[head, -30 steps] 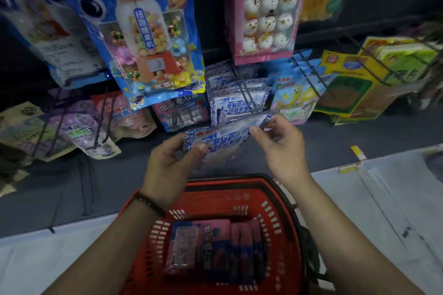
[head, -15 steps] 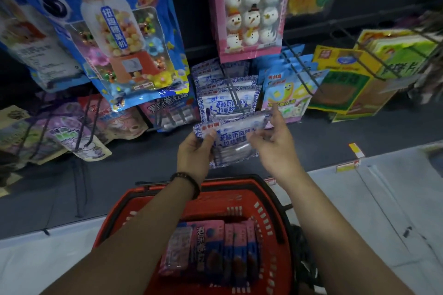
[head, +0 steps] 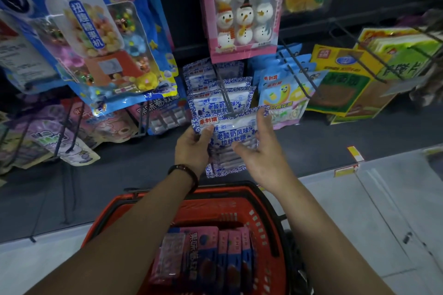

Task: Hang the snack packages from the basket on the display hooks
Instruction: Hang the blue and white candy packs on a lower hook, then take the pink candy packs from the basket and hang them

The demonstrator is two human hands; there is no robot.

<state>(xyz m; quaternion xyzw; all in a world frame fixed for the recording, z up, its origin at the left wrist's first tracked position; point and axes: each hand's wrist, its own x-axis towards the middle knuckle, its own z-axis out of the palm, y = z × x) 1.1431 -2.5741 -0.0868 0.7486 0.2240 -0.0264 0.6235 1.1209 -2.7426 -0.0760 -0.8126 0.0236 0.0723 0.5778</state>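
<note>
A blue-and-white snack package (head: 231, 135) hangs upright with its top edge at the tip of a metal display hook (head: 226, 100), in front of several matching packs (head: 219, 88). My left hand (head: 193, 148) pinches its upper left corner. My right hand (head: 262, 148) holds its right edge, with fingers reaching the top corner and thumb spread across the front. Below my arms sits the red basket (head: 260, 218) with several pink-and-blue snack packages (head: 203, 256) stacked inside.
Hooks around carry other goods: a big blue candy-machine bag (head: 96, 33), a pink snowman pack (head: 243, 7), banana-print bags (head: 282, 96), yellow-green packs (head: 345, 81) and purple bags (head: 60, 136). Bare hook wires (head: 299, 69) jut out to the right. Pale floor (head: 383, 211) lies right.
The package went from lying tilted between my hands to upright, and moved up and forward to the hook tip. My view shifted closer to the display.
</note>
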